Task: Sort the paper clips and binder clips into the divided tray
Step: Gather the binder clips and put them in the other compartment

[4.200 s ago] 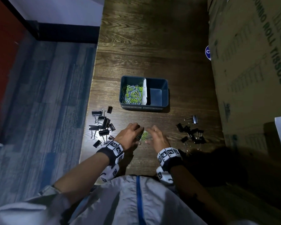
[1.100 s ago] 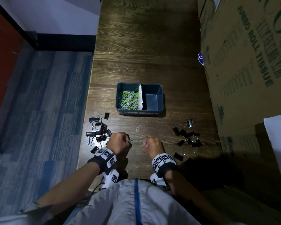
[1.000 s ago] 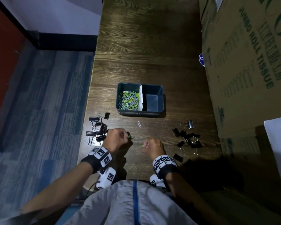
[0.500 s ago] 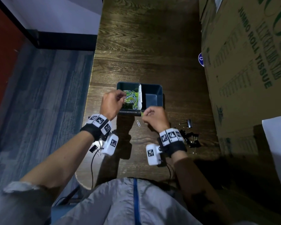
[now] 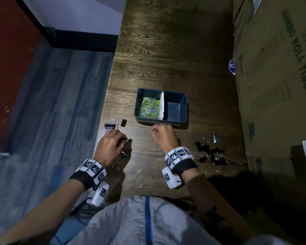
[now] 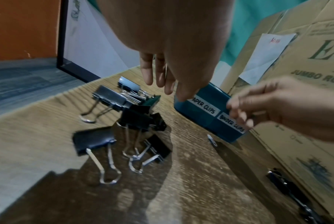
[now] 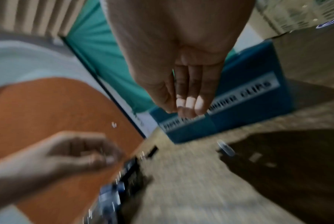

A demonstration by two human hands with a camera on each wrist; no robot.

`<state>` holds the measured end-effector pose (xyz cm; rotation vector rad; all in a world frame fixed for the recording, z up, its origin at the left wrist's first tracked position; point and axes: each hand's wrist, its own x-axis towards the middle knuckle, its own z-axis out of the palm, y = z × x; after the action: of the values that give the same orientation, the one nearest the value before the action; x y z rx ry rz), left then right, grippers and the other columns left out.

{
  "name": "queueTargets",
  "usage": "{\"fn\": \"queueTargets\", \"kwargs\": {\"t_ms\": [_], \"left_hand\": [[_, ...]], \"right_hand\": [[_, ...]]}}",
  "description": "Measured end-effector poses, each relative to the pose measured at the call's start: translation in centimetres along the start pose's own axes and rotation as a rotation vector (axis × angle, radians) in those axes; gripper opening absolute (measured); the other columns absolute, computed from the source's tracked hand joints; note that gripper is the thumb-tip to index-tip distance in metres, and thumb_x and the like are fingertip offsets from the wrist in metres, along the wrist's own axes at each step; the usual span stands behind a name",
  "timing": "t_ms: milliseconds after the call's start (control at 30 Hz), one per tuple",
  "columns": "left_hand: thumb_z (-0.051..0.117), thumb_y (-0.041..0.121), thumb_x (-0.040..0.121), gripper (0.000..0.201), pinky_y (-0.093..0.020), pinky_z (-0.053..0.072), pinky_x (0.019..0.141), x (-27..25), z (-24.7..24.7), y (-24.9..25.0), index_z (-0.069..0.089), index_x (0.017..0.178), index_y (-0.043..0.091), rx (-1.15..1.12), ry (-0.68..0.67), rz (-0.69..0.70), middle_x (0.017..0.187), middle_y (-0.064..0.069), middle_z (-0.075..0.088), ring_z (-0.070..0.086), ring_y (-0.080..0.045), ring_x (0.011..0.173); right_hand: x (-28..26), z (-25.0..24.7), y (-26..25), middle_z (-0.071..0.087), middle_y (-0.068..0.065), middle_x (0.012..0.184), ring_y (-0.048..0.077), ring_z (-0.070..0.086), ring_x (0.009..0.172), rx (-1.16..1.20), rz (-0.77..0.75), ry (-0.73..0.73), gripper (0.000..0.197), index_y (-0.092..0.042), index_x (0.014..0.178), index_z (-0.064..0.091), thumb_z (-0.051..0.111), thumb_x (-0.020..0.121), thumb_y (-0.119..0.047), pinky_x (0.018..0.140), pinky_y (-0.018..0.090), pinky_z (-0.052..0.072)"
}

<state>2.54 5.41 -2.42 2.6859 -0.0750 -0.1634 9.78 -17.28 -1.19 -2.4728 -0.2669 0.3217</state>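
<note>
The dark blue divided tray [image 5: 183, 96] stands mid-table. Its left half holds green and silver paper clips [image 5: 148, 107]; its right half [image 5: 174, 110] is bare. Labels on the tray front [image 6: 204, 119] read paper clips and binder clips. My left hand [image 5: 111, 147] hovers over the left pile of black binder clips [image 6: 135, 118], its fingers [image 6: 149, 75] hanging straight and holding nothing. My right hand [image 5: 162, 135] hangs just in front of the tray, fingers [image 7: 189, 97] extended and empty. One loose paper clip [image 6: 212, 140] lies on the table near the tray front.
A second pile of black binder clips [image 5: 210, 152] lies right of my right hand. Large cardboard boxes [image 5: 276, 85] wall off the table's right side. The table's left edge [image 5: 102, 121] drops to a blue-grey floor close to the left pile.
Both hands were at the tray half a second ago, pinching paper clips. The left hand has come back to the left binder clip pile, the right has drawn back slightly; both are empty.
</note>
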Motion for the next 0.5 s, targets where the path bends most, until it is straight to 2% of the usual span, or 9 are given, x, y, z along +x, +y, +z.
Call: {"fn": "queueTargets", "kwargs": {"t_ms": [67, 133, 167, 233, 300, 367, 500], "left_hand": [[0.062, 0.024, 0.089, 0.028, -0.042, 0.048, 0.088, 0.0, -0.3, -1.2, 0.061, 0.116, 0.015, 0.030, -0.008, -0.057, 0.119, -0.009, 0.057, 0.052, -0.027, 0.110], [0.060, 0.032, 0.090, 0.042, -0.045, 0.043, 0.096, 0.5, -0.6, -1.9, 0.053, 0.128, 0.015, 0.069, -0.017, -0.147, 0.131, -0.013, 0.050, 0.046, -0.029, 0.118], [0.059, 0.038, 0.091, 0.050, -0.047, 0.041, 0.098, 0.8, -0.7, -2.1, 0.047, 0.135, 0.016, 0.092, -0.031, -0.199, 0.136, -0.013, 0.046, 0.042, -0.029, 0.121], [0.055, 0.050, 0.090, 0.067, -0.053, 0.036, 0.104, 1.9, -0.5, -2.4, 0.031, 0.146, 0.021, 0.113, -0.101, -0.282, 0.147, -0.012, 0.035, 0.033, -0.032, 0.131], [0.050, 0.059, 0.090, 0.078, -0.059, 0.026, 0.109, 3.3, 0.1, -2.6, 0.015, 0.152, 0.027, 0.127, -0.205, -0.328, 0.158, -0.009, 0.018, 0.018, -0.035, 0.143], [0.045, 0.066, 0.089, 0.083, -0.061, 0.018, 0.113, 4.6, 0.9, -2.7, 0.004, 0.154, 0.033, 0.151, -0.308, -0.353, 0.162, -0.005, 0.003, 0.005, -0.036, 0.147], [0.039, 0.071, 0.088, 0.081, -0.062, 0.015, 0.113, 6.2, 2.2, -1.7, -0.001, 0.152, 0.042, 0.190, -0.430, -0.313, 0.163, -0.002, -0.005, -0.001, -0.041, 0.146]], "right_hand": [[-1.1, 1.7, 1.2, 0.068, 0.012, 0.101, 0.031, 0.065, 0.079, -0.133, 0.039, -0.035, 0.016, -0.005, 0.092, 0.070, 0.054, 0.089, -0.002, 0.066, 0.039, 0.053], [-1.5, 2.8, 1.9, 0.058, 0.015, 0.127, 0.036, 0.062, 0.100, -0.226, 0.086, -0.073, 0.029, -0.004, 0.116, 0.065, 0.054, 0.089, -0.004, 0.081, 0.046, 0.054], [-1.5, 3.1, 2.1, 0.053, 0.016, 0.132, 0.037, 0.058, 0.109, -0.277, 0.102, -0.089, 0.037, -0.004, 0.127, 0.059, 0.054, 0.090, -0.005, 0.088, 0.047, 0.052], [-1.4, 3.7, 2.4, 0.049, 0.017, 0.134, 0.036, 0.051, 0.117, -0.367, 0.080, -0.096, 0.049, -0.005, 0.138, 0.050, 0.056, 0.090, -0.003, 0.091, 0.047, 0.050], [-1.3, 4.2, 2.4, 0.047, 0.017, 0.139, 0.037, 0.048, 0.119, -0.421, 0.015, -0.119, 0.057, -0.004, 0.139, 0.048, 0.057, 0.083, 0.006, 0.090, 0.047, 0.051], [-1.4, 4.4, 2.0, 0.048, 0.019, 0.139, 0.038, 0.048, 0.120, -0.451, -0.035, -0.156, 0.055, -0.001, 0.133, 0.053, 0.054, 0.080, 0.012, 0.091, 0.048, 0.051], [-2.2, 4.5, 2.4, 0.053, 0.017, 0.132, 0.036, 0.047, 0.123, -0.457, -0.015, -0.224, 0.044, -0.001, 0.123, 0.060, 0.056, 0.081, 0.012, 0.097, 0.045, 0.049]]}}
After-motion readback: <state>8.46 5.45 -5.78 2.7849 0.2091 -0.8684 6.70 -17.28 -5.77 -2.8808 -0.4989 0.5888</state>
